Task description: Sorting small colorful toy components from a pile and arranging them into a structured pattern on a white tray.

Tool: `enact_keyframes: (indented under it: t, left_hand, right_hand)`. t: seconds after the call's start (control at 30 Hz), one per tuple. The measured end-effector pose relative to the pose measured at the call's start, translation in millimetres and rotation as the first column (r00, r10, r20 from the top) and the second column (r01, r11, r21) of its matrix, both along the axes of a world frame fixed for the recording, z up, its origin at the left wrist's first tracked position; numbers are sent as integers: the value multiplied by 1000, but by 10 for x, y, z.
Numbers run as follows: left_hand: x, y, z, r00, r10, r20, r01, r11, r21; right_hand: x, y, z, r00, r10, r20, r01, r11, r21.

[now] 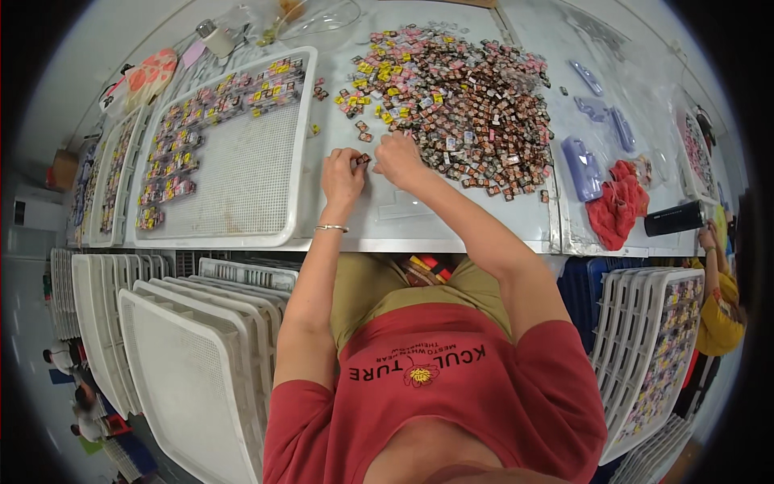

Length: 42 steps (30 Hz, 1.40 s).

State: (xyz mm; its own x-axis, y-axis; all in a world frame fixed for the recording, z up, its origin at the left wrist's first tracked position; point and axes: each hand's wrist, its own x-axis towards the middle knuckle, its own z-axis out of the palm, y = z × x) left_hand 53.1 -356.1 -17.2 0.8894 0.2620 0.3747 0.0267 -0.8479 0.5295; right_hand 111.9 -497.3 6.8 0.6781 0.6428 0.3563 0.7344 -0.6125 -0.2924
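Hundreds of tiny packets (459,97) lie heaped on the table (419,226). My left hand (342,176) pinches one small piece (360,160) at its edges; my right hand (397,156) rests curled at the heap's rim. Light, stiff, slippery, I judge; fingertip grip suits.

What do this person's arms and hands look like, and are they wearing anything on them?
Both forearms are bare. The left hand has a thin silver bangle at its wrist. The right hand wears nothing. Short red T-shirt sleeves cover the upper arms.

A small sorting workshop: a grey worktable (451,230) heaped with tiny colourful packaged pieces (459,97), white perforated plastic trays (242,173) along its left edge, more stacked below (185,363).
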Motion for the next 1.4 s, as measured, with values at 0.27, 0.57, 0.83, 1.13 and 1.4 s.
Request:
enact_keyframes:
  t: [0.27,0.57,0.83,1.13,1.4]
  left_hand:
    - [-157,179,-23,993,-115,-21,86,842,-533]
    - [-503,-72,212,898,-429,-96,215,619,-755]
    - [-478,-211,244,842,-529,-106,483,827,-289]
    - [-871,-341,240,908,-419,-19,406,889,-214]
    - [-1002,-334,158,927,-375,25,366,886,-283]
  right_hand:
    - [11,-71,-122,993,75,-92,-56,980,191]
    - [-473,-649,-97,662,238,-710,142,891,431]
    - [-650,-536,-187,888,56,-457,134,918,374]
    - [-791,-556,-164,962,84,-261,11,939,344]
    - [-860,-663,-200,973,109,-201,-33,937,348]
